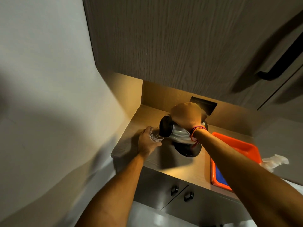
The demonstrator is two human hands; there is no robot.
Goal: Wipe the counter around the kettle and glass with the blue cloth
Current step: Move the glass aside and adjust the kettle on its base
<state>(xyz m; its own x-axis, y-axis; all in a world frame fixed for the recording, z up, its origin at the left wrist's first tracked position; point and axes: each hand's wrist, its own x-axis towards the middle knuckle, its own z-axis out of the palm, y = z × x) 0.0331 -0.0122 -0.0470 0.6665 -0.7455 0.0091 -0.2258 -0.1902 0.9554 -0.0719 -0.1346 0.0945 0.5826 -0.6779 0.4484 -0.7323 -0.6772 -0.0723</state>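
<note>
Head view: the right hand (pixel 186 114) grips the tilted kettle (pixel 177 134), spout over the glass (pixel 155 134) clasped by left fingers (pixel 147 130). Blue cloth (pixel 220 176) lies unused in the orange tray (pixel 246 147). Overpouring could wet the bench (pixel 185 167).

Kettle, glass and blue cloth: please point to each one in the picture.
kettle (pixel 179 135), head view, on its shiny steel body.
glass (pixel 155 134), head view, on its clear wall.
blue cloth (pixel 220 175), head view, on the visible blue corner.
</note>
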